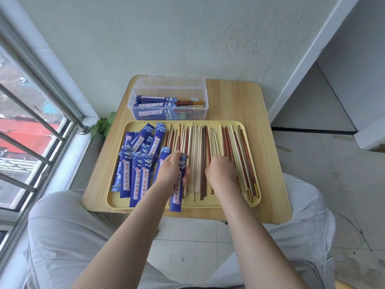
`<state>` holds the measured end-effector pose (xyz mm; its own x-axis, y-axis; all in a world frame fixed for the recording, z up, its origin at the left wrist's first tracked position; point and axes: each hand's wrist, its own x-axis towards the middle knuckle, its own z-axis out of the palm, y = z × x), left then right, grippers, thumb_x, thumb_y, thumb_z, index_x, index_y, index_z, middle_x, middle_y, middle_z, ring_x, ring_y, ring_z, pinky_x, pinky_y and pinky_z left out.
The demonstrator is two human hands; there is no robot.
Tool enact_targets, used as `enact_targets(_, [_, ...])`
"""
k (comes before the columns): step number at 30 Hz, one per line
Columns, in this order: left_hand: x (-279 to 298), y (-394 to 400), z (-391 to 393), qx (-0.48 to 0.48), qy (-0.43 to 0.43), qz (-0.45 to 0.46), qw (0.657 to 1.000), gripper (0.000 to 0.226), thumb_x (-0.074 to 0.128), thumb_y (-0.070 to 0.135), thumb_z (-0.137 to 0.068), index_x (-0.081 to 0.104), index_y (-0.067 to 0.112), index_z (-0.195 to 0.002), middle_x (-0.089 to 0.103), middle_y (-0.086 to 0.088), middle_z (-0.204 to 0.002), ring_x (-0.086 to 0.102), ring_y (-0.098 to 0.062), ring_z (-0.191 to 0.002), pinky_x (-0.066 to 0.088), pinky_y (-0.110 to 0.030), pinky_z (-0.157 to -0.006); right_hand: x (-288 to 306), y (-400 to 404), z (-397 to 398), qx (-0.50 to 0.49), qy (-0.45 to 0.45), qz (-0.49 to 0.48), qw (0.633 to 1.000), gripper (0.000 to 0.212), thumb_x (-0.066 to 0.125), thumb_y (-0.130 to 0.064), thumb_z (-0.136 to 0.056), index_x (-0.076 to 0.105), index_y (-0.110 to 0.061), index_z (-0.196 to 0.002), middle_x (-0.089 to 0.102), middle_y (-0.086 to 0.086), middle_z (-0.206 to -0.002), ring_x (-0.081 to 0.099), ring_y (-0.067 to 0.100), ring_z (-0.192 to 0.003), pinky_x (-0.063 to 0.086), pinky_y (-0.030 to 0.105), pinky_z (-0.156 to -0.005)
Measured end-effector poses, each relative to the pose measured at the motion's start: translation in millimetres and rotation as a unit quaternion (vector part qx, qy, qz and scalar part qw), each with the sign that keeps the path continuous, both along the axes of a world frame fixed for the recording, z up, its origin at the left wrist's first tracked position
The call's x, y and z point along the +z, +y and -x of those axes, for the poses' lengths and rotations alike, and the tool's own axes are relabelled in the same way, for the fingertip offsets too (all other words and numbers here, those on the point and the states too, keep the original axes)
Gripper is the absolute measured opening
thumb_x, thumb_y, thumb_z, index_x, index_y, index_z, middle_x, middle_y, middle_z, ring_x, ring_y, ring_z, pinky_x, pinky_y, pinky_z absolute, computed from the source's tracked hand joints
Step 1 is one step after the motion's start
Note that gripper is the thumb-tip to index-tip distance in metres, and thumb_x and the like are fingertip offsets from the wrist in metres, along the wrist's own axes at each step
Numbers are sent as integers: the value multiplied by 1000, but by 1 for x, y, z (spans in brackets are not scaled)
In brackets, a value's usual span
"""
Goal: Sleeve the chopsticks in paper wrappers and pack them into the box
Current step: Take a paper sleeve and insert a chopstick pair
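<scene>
A yellow tray [187, 206] lies on a small wooden table [268, 147]. Blue paper wrappers [133, 174] are heaped on its left half. Loose chopsticks [198, 151] in pale wood, red and dark brown lie in rows on its right half. My left hand [173, 171] grips one blue wrapper [176, 197] that points toward me. My right hand [221, 170] rests curled on the chopsticks; its fingertips are hidden, so whether it holds any is unclear. Behind the tray stands a clear plastic box [168, 105], lid open, holding several sleeved chopsticks.
A wall rises behind the table. A window with metal bars [31, 130] runs along the left, with a small green plant [104, 124] by the table corner. My knees in grey trousers flank the near table edge. Tiled floor lies to the right.
</scene>
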<state>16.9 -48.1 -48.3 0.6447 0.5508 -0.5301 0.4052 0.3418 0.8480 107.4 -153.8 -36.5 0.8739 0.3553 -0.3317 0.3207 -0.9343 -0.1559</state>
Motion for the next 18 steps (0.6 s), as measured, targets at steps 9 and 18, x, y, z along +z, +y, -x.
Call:
enact_targets(9, [-1,-2,0,2,-1,15,1000,27,39,22,-105,60,4,-107,61,-5,-63,51,-19,-45,45,-27,-46,-1,-2,7,-2,-10,-4,1000,21,55,-6,-98,50,-11,-78,49,1,-68,45,14,-53,34,25,-43])
enact_targets(18, [-1,-1,-1,-12,3,-2,1000,25,37,28,-108,54,11,-100,59,-6,-60,48,-19,-44,44,-28,-45,5,-6,2,-20,18,-36,999,30,63,-23,-95,49,-12,-71,51,1,-69,47,14,-51,33,23,-41])
